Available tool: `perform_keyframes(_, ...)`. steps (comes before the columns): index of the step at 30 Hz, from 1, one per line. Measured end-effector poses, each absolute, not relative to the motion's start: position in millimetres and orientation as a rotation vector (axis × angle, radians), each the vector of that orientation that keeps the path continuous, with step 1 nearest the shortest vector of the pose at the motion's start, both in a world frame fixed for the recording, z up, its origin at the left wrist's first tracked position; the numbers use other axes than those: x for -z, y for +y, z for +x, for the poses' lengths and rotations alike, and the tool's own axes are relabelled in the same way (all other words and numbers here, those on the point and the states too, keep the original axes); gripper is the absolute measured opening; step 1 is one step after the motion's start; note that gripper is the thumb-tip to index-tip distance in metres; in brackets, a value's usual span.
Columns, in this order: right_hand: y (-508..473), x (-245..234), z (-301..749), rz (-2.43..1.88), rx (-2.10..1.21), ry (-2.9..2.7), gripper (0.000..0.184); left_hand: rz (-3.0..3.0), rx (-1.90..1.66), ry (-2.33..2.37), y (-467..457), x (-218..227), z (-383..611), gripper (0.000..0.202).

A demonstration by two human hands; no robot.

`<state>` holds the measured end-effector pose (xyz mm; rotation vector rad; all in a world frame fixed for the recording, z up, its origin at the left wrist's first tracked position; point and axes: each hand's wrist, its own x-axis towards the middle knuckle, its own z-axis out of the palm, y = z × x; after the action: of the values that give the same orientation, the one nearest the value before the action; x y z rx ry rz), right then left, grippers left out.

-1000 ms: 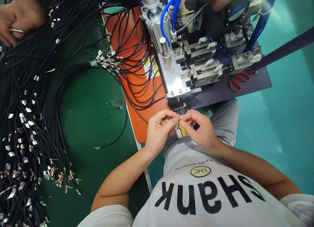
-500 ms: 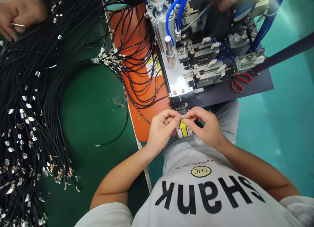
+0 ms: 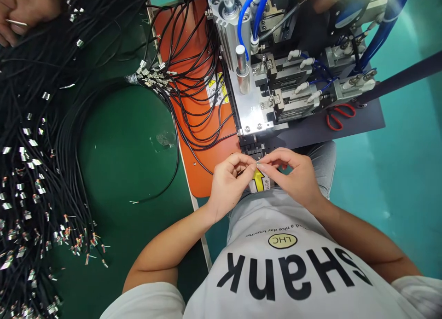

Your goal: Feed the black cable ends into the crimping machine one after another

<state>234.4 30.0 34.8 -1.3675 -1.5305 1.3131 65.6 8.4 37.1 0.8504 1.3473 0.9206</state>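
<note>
My left hand [image 3: 230, 181] is closed in a pinch around the end of a black cable [image 3: 209, 171], which reaches it from the left across the orange plate. Fingertip to fingertip with it, my right hand [image 3: 289, 174] pinches the thin wire ends [image 3: 257, 164] of that cable. The fingers cover most of the wires. Both hands sit just above a white label with a yellow arrow [image 3: 259, 181], at the near edge of the machine [image 3: 255, 112].
A bundle of cables with metal connectors [image 3: 155, 77] lies across the orange plate [image 3: 200, 181]. Many more cables [image 3: 34, 162] cover the left of the green table [image 3: 127, 162]. Red-handled scissors [image 3: 340, 116] lie at right. Another person's hand [image 3: 31, 6] holds a thin silvery piece.
My right fingers have closed in more over the wire ends, hiding more of them. My left hand keeps its pinch. The view has shifted slightly, and the other person's hand sits further toward the corner.
</note>
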Motion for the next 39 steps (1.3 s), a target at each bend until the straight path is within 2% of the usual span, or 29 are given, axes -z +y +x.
perform_keyframes(9,40.8,-23.9,237.5,-1.385,-1.630,-1.356,0.010,1.118,-0.937,1.425,9.2,-29.4,67.4,0.013)
perform_keyframes(20,44.7,-21.2,240.7,-1.340,-1.566,-1.437,0.007,1.229,-0.904,1.431,13.1,-28.3,67.7,0.011)
perform_keyframes(25,52.3,-12.6,244.9,-1.374,-1.494,-1.415,0.006,1.549,-0.873,1.483,18.7,-26.3,61.7,0.014)
perform_keyframes(29,63.6,1.0,247.0,-1.391,-1.542,-1.317,0.011,1.869,-0.835,1.476,29.7,-18.7,56.8,0.014)
perform_keyframes(39,74.0,17.7,248.1,-1.395,-1.681,-1.119,0.019,2.081,-0.837,1.447,40.5,-1.2,57.4,0.022)
